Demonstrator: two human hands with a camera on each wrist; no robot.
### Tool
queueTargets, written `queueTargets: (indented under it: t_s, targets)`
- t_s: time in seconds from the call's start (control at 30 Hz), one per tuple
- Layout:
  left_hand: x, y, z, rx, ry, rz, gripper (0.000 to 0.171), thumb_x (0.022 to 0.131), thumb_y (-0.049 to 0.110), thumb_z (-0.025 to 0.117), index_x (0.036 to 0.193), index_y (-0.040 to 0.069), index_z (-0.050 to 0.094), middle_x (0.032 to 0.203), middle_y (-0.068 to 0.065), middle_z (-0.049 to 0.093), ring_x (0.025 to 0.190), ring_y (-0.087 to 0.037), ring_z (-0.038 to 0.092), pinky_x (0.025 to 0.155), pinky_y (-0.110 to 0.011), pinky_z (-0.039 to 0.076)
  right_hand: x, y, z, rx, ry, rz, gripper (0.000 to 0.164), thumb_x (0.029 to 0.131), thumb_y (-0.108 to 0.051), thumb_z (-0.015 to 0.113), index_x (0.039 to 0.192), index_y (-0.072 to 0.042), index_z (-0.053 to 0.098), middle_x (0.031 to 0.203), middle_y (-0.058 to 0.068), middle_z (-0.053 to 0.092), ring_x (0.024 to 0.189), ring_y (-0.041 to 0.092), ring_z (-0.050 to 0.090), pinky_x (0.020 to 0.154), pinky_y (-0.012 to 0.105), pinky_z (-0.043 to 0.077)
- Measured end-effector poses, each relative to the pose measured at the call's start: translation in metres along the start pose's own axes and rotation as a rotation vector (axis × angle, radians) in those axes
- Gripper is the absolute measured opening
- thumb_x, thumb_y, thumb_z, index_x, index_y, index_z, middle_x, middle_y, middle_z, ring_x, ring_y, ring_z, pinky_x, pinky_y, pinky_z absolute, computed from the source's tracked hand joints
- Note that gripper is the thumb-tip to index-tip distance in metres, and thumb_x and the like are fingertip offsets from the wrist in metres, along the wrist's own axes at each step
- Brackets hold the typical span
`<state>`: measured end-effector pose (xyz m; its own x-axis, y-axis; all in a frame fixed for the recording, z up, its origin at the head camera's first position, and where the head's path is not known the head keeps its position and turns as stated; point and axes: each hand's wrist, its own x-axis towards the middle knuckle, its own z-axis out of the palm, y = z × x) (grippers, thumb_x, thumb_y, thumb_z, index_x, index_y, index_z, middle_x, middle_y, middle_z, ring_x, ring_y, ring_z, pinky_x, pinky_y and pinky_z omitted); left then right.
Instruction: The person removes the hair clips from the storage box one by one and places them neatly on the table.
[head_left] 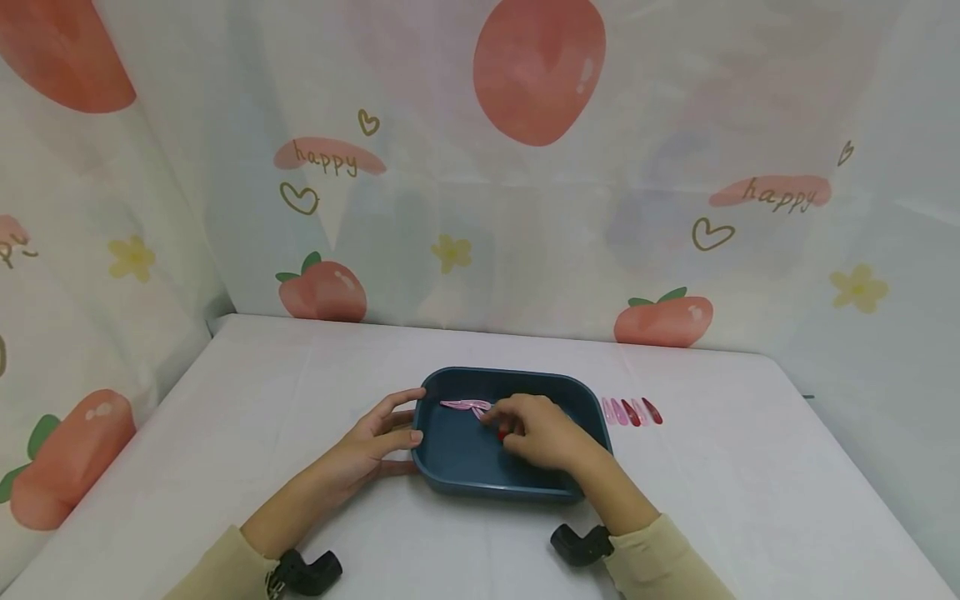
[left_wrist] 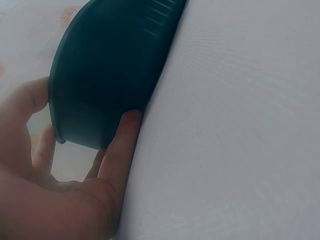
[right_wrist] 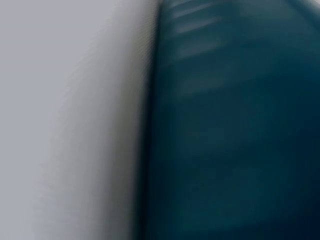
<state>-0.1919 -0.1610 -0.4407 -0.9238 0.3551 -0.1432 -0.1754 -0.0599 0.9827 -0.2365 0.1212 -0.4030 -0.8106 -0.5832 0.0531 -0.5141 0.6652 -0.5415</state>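
Note:
A dark blue-green tray (head_left: 457, 479) stands on the table. My left hand (head_left: 367, 446) holds its left end, thumb and fingers spread along the rim and wall; in the left wrist view one finger lies low against the wall. Inside the tray, pink hair clips (head_left: 461, 405) lie in a small heap. My right hand (head_left: 547, 433) is over the tray, fingers curled down, with the index fingertip close to the pink heap. Between its thumb and fingers a red hair clip (head_left: 502, 435) shows, mostly hidden. The right wrist view shows only the tray's outer wall, blurred.
Several pink and red hair clips (head_left: 632, 412) lie in a row on the white table (head_left: 375, 550), right of the tray. A printed cloth (head_left: 540, 217) hangs behind and at the left. Black wrist mounts (head_left: 581, 546) sit at both cuffs.

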Motion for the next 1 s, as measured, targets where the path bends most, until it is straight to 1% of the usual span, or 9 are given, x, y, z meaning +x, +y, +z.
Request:
queueTargets:
  t_s: [0.17, 0.3, 0.5, 0.6, 0.7, 0.77, 0.83, 0.93, 1.0]
  targets:
    - [-0.001, 0.0, -0.001, -0.004, -0.002, 0.001, 0.06, 0.098, 0.013, 0.062, 0.151, 0.028, 0.038, 0.157, -0.018, 0.03, 0.135, -0.039, 0.046, 0.098, -0.053, 0.052, 0.0, 0.0, -0.002, 0.016, 0.029, -0.023, 0.032, 0.086, 0.001, 0.067, 0.112, -0.016, 0.074, 0.087, -0.004, 0.058, 0.075, 0.012, 0.051, 0.062, 0.024, 0.045]
    - [-0.001, 0.0, 0.0, -0.003, -0.001, -0.001, 0.06, 0.098, 0.013, 0.062, 0.151, 0.028, 0.038, 0.157, -0.018, 0.03, 0.134, -0.04, 0.047, 0.097, -0.053, 0.052, -0.001, -0.001, -0.008, 0.043, 0.08, -0.015, 0.029, 0.086, -0.002, 0.066, 0.108, -0.017, 0.076, 0.084, -0.006, 0.058, 0.074, 0.012, 0.051, 0.061, 0.024, 0.046]
    - [-0.001, 0.0, 0.001, 0.002, -0.005, 0.0, 0.059, 0.099, 0.013, 0.061, 0.151, 0.028, 0.038, 0.156, -0.018, 0.031, 0.134, -0.039, 0.047, 0.097, -0.053, 0.052, -0.004, 0.002, -0.024, 0.16, 0.157, 0.001, 0.013, 0.089, -0.009, 0.068, 0.097, -0.016, 0.076, 0.085, -0.005, 0.064, 0.078, 0.015, 0.057, 0.069, 0.026, 0.051]
    - [-0.001, 0.001, 0.0, 0.001, -0.01, 0.0, 0.059, 0.099, 0.014, 0.061, 0.151, 0.028, 0.038, 0.157, -0.018, 0.031, 0.134, -0.039, 0.046, 0.098, -0.052, 0.052, -0.004, 0.007, -0.031, 0.236, 0.196, 0.015, 0.005, 0.09, -0.011, 0.07, 0.094, -0.014, 0.071, 0.082, -0.001, 0.063, 0.076, 0.018, 0.058, 0.068, 0.027, 0.051]
    - [-0.001, 0.001, 0.0, 0.0, -0.012, -0.001, 0.06, 0.099, 0.014, 0.061, 0.151, 0.029, 0.037, 0.157, -0.018, 0.031, 0.135, -0.039, 0.046, 0.098, -0.051, 0.052, -0.005, 0.011, -0.038, 0.349, 0.221, 0.045, 0.008, 0.095, -0.011, 0.066, 0.102, -0.009, 0.064, 0.084, 0.007, 0.063, 0.075, 0.024, 0.063, 0.067, 0.027, 0.054]
    - [-0.001, 0.001, 0.0, 0.001, -0.012, -0.002, 0.06, 0.099, 0.014, 0.061, 0.151, 0.028, 0.037, 0.157, -0.018, 0.031, 0.135, -0.039, 0.046, 0.098, -0.051, 0.052, -0.005, 0.013, -0.041, 0.412, 0.219, 0.064, 0.016, 0.099, -0.009, 0.058, 0.114, -0.007, 0.062, 0.087, 0.012, 0.062, 0.076, 0.027, 0.065, 0.069, 0.028, 0.057]
    - [-0.001, 0.001, -0.001, 0.002, -0.01, -0.003, 0.06, 0.099, 0.014, 0.061, 0.151, 0.028, 0.037, 0.157, -0.018, 0.03, 0.135, -0.039, 0.046, 0.098, -0.051, 0.052, -0.005, 0.014, -0.044, 0.464, 0.206, 0.079, 0.026, 0.102, -0.008, 0.049, 0.126, -0.006, 0.06, 0.09, 0.015, 0.062, 0.081, 0.028, 0.068, 0.072, 0.03, 0.059]
    - [-0.001, 0.001, -0.001, 0.0, -0.01, -0.003, 0.06, 0.099, 0.014, 0.062, 0.151, 0.028, 0.037, 0.157, -0.018, 0.03, 0.135, -0.039, 0.045, 0.098, -0.051, 0.052, -0.006, 0.016, -0.047, 0.476, 0.195, 0.096, 0.033, 0.103, -0.009, 0.045, 0.132, -0.008, 0.061, 0.097, 0.015, 0.066, 0.09, 0.027, 0.067, 0.077, 0.033, 0.058]
    - [-0.001, 0.001, -0.001, 0.0, -0.011, -0.002, 0.06, 0.099, 0.014, 0.062, 0.151, 0.028, 0.037, 0.157, -0.018, 0.03, 0.135, -0.039, 0.045, 0.098, -0.051, 0.052, -0.007, 0.017, -0.048, 0.477, 0.191, 0.1, 0.032, 0.103, -0.01, 0.048, 0.131, -0.007, 0.063, 0.102, 0.015, 0.07, 0.096, 0.027, 0.066, 0.079, 0.034, 0.057]
